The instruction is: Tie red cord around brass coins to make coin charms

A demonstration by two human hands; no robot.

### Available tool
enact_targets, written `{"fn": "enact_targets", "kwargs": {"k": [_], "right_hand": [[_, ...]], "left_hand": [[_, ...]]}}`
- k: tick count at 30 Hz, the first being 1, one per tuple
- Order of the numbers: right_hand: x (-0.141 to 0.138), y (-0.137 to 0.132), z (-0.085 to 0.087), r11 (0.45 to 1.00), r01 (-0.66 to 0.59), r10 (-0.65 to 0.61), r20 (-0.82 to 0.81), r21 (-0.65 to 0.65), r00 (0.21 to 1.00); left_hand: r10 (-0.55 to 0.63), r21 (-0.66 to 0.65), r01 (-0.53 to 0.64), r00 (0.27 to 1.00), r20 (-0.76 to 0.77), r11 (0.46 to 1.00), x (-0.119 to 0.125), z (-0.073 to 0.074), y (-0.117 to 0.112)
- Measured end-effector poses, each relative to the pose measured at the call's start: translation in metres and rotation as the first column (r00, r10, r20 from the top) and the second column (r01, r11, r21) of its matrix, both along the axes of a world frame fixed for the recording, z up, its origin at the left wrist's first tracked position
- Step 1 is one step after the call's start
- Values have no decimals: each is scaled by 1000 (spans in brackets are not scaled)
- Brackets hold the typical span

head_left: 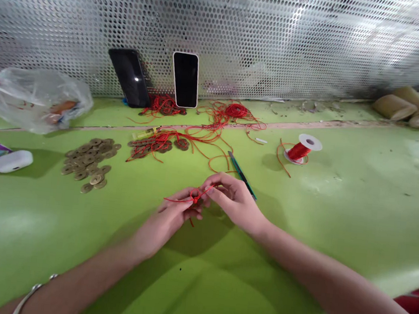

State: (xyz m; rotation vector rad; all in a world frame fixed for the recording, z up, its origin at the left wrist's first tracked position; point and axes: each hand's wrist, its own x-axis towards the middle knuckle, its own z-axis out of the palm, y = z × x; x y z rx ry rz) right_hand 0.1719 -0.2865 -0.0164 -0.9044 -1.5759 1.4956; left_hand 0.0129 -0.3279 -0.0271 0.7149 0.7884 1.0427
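My left hand and my right hand meet over the green table, both pinched on a short length of red cord that is knotted between the fingertips. One loose end sticks out to the left, another hangs below the left fingers. Whether a coin sits inside the knot is hidden by my fingers. A silver bangle circles my left wrist.
A pile of brass coins lies left of my hands. Coins strung on red cord, loose cord tangles, a cord spool, a green pen, two phones against the perforated wall, a plastic bag.
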Motion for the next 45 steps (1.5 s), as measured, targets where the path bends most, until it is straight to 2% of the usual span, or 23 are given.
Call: {"fn": "enact_targets", "kwargs": {"k": [3,6,11,23,27,30,33,37,39,42,43,45], "right_hand": [[-1,0,-1,999,27,-27,16,24,1000],[-1,1,-1,997,53,-56,39,63,998],[0,3,-1,998,8,-11,58,59,998],[1,9,-8,998,46,-46,-13,-38,999],[3,11,-10,996,42,-53,-128,-85,990],[3,14,-11,984,60,-91,-184,-168,979],[2,15,-12,953,96,-161,-212,-286,964],[1,15,-11,919,154,-229,-173,-363,958],[2,15,-10,929,210,-252,-106,-304,962],[5,12,-5,949,308,-308,5,-66,951],[6,10,-3,954,299,-300,51,18,953],[6,5,1,972,187,-211,177,143,961]], "left_hand": [[0,34,3,997,-73,999,-2,0,-1],[-38,94,59,976,-214,994,-4,3,-3],[-97,132,162,912,-398,978,-5,9,-4],[-37,143,111,895,-444,983,-5,9,-6],[-20,126,77,916,-401,989,-6,5,-4],[1,61,16,962,-274,998,-6,2,-3],[54,-7,-56,989,-136,998,-3,3,-1],[156,-42,-159,985,-78,986,-2,8,1],[197,-45,-199,979,-56,979,-3,8,2],[229,-28,-230,973,-37,973,-5,6,2],[229,-16,-230,973,-40,973,-5,5,2],[226,11,-226,973,-49,974,-5,3,2]]}}
